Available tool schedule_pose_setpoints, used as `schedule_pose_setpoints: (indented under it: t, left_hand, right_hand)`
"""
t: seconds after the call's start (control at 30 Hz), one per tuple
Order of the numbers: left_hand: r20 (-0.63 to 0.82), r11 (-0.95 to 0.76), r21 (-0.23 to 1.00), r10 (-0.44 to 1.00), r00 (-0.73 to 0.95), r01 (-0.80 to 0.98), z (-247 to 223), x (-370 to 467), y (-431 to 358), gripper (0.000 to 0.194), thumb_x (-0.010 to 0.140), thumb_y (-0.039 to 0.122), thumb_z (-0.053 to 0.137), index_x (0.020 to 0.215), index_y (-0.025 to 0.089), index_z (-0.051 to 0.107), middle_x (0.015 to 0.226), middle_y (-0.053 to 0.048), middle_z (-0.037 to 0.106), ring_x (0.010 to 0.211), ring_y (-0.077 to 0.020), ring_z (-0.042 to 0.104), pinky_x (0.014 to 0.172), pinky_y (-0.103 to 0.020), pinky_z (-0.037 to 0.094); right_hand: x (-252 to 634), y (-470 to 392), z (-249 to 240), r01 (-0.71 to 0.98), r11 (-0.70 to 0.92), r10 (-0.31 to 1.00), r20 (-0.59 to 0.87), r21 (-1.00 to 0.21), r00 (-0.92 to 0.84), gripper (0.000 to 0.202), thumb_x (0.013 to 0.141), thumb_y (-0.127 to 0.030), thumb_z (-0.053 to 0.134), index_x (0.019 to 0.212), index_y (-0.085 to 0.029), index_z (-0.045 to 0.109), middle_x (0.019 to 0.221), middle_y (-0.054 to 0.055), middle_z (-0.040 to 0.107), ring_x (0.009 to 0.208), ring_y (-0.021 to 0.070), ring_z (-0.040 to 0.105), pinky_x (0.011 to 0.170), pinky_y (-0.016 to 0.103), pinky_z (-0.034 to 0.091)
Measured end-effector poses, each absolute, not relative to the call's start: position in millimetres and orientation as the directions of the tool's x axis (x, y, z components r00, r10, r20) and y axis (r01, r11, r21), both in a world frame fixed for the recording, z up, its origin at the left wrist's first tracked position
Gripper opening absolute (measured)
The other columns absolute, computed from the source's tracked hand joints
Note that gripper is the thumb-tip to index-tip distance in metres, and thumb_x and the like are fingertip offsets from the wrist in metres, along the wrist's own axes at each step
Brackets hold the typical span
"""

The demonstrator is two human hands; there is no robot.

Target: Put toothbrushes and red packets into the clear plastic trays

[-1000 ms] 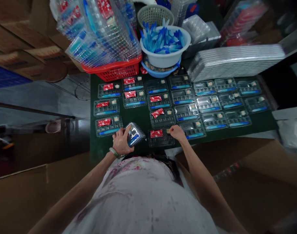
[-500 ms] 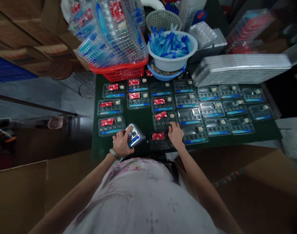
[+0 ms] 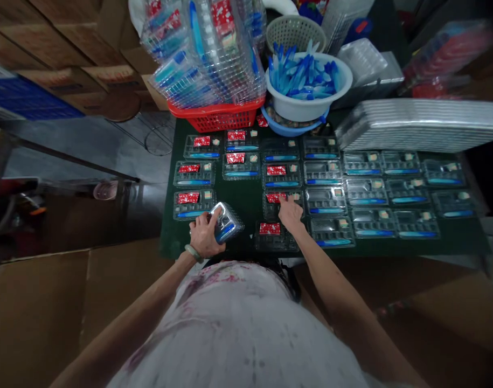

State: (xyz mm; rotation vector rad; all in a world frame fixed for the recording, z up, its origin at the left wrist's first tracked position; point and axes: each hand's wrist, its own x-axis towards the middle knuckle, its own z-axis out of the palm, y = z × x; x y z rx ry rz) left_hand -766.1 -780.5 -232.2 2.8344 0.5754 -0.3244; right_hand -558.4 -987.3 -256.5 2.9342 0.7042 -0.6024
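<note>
A tilted stack of clear plastic trays [image 3: 229,225], with a blue pen in the top one, is gripped by my left hand [image 3: 206,235] near the table's front edge. My right hand [image 3: 290,212] is over a tray in the middle column, its fingers by a red patterned packet [image 3: 276,198]. Whether that hand pinches anything is too small to tell. Just in front of it lies another tray with a red packet [image 3: 269,229]. Rows of open trays with blue pens [image 3: 334,242] and small pale pieces spread to the right; three trays with red packets stand at the left.
Behind the trays are a red basket [image 3: 222,118] piled with filled packs, a white bowl [image 3: 298,108] of blue pens, and a long stack of empty trays [image 3: 424,124]. Cardboard boxes [image 3: 40,302] flank the dark green table [image 3: 246,198] at the front.
The view has shifted, so the table appears farther right. My right hand has moved from the tray's right side toward its red packet, which now lies straighter. My left hand keeps its stack.
</note>
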Motion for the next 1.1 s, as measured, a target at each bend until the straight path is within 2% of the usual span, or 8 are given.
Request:
schedule_pose_setpoints:
  t: [0.13, 0.3, 0.47, 0.63, 0.8, 0.97, 1.03, 1.1]
  left_hand:
    - [-0.213, -0.932, 0.181, 0.275, 0.938, 0.315, -222.6, -750.9, -791.0, 0.105, 0.052, 0.038, 0.066, 0.146, 0.018, 0.023, 0.125, -0.021, 0.039, 0.104, -0.0384, 0.044, 0.084, -0.047, 0.033]
    - [-0.162, -0.967, 0.250, 0.015, 0.987, 0.055, -209.8, -725.3, -825.8, 0.102, 0.050, 0.038, 0.068, 0.144, 0.020, 0.033, 0.129, -0.023, 0.034, 0.107, -0.0402, 0.042, 0.086, -0.050, 0.029]
    - [-0.139, -0.915, 0.348, -0.265, 0.954, -0.204, -212.4, -698.7, -876.4, 0.104, 0.049, 0.039, 0.070, 0.144, 0.026, 0.031, 0.128, -0.023, 0.035, 0.111, -0.0408, 0.039, 0.088, -0.051, 0.027]
    - [-0.165, -0.902, 0.341, -0.333, 0.928, -0.263, -229.6, -684.1, -914.6, 0.110, 0.047, 0.032, 0.074, 0.146, 0.030, 0.024, 0.131, -0.023, 0.035, 0.112, -0.0418, 0.040, 0.089, -0.052, 0.027]
    - [-0.231, -0.928, 0.312, -0.283, 0.931, -0.204, -249.6, -679.0, -933.8, 0.112, 0.046, 0.029, 0.078, 0.145, 0.027, 0.027, 0.141, -0.025, 0.029, 0.125, -0.0478, 0.030, 0.096, -0.059, 0.019]
    - [-0.090, -0.865, 0.455, -0.283, 0.955, -0.213, -241.3, -693.0, -918.2, 0.109, 0.053, 0.052, 0.076, 0.145, 0.022, 0.027, 0.150, -0.023, 0.019, 0.137, -0.0459, 0.010, 0.102, -0.064, 0.012]
    - [-0.036, -0.840, 0.543, -0.030, 0.999, -0.006, -240.7, -703.6, -905.6, 0.098, 0.065, 0.058, 0.065, 0.145, 0.017, 0.026, 0.149, -0.022, 0.023, 0.137, -0.0413, 0.017, 0.104, -0.059, 0.019]
    - [-0.148, -0.708, 0.623, 0.310, 0.939, 0.332, -247.4, -712.0, -897.0, 0.087, 0.074, 0.054, 0.057, 0.142, 0.007, 0.029, 0.142, -0.026, 0.033, 0.131, -0.0382, 0.031, 0.103, -0.053, 0.029]
  right_hand:
    - [-561.0, -994.1, -245.7, 0.418, -0.900, 0.434, -0.291, -0.120, 0.852, 0.043, 0.090, -0.019, 0.037, 0.131, -0.027, 0.047, 0.116, 0.012, 0.052, 0.082, 0.0207, 0.062, 0.067, 0.031, 0.045]
    - [-586.5, -1044.2, -240.4, 0.157, -0.908, 0.222, -0.129, -0.388, 0.966, 0.042, 0.091, -0.026, 0.033, 0.126, -0.016, 0.053, 0.111, 0.015, 0.059, 0.089, 0.0233, 0.061, 0.077, 0.035, 0.046]
    - [-638.2, -1098.4, -250.8, -0.200, -0.610, 0.059, -0.296, -0.767, 0.953, 0.058, 0.091, -0.050, 0.028, 0.118, -0.010, 0.059, 0.114, 0.017, 0.063, 0.108, 0.0261, 0.057, 0.093, 0.040, 0.044]
    - [-668.1, -1100.5, -259.1, -0.319, -0.512, 0.082, -0.415, -0.798, 0.906, 0.074, 0.086, -0.065, 0.032, 0.127, -0.007, 0.053, 0.129, 0.020, 0.054, 0.121, 0.0276, 0.050, 0.102, 0.040, 0.039]
    - [-661.9, -1082.7, -281.3, -0.179, -0.737, 0.048, -0.314, -0.652, 0.948, 0.080, 0.087, -0.063, 0.024, 0.126, 0.002, 0.049, 0.126, 0.028, 0.053, 0.120, 0.0336, 0.049, 0.102, 0.048, 0.036]
    - [-653.3, -1084.8, -289.8, -0.109, -0.836, 0.076, -0.310, -0.537, 0.948, 0.074, 0.088, -0.052, 0.025, 0.127, 0.007, 0.047, 0.118, 0.030, 0.056, 0.113, 0.0360, 0.053, 0.095, 0.048, 0.041]
    - [-651.2, -1087.7, -290.1, -0.109, -0.832, 0.083, -0.316, -0.544, 0.945, 0.071, 0.088, -0.052, 0.028, 0.127, 0.005, 0.047, 0.119, 0.029, 0.056, 0.113, 0.0349, 0.053, 0.095, 0.047, 0.041]
    - [-650.0, -1088.8, -290.0, -0.106, -0.819, 0.089, -0.308, -0.564, 0.947, 0.070, 0.087, -0.052, 0.030, 0.126, 0.003, 0.048, 0.120, 0.029, 0.056, 0.115, 0.0338, 0.053, 0.098, 0.047, 0.039]
